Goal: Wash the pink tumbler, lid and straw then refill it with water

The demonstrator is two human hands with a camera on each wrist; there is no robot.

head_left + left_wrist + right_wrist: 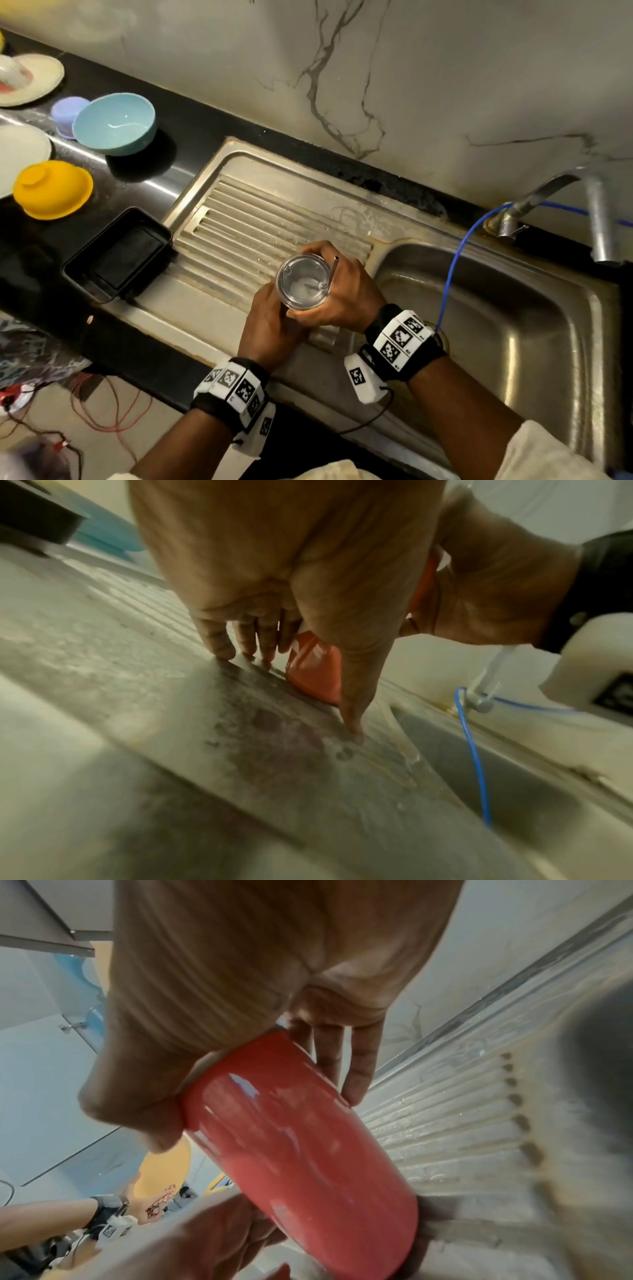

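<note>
Two hands, left [270,325] and right [337,291], grip one tumbler [301,1150] with one lid [303,282] and one straw [333,272].

I see the tumbler [302,284] standing on the drainboard [260,219], left of the sink basin [507,308]. The tap [579,212] stands behind the basin; a tray [118,253] lies left of the drainboard.

2 hands [274,322] [337,291], 1 tumbler [301,1150] w/ lid [303,281] (clear), 1 straw [333,274], 2 bowls [114,123] [53,188], 1 black tray [118,255], 1 tap [565,205]
</note>
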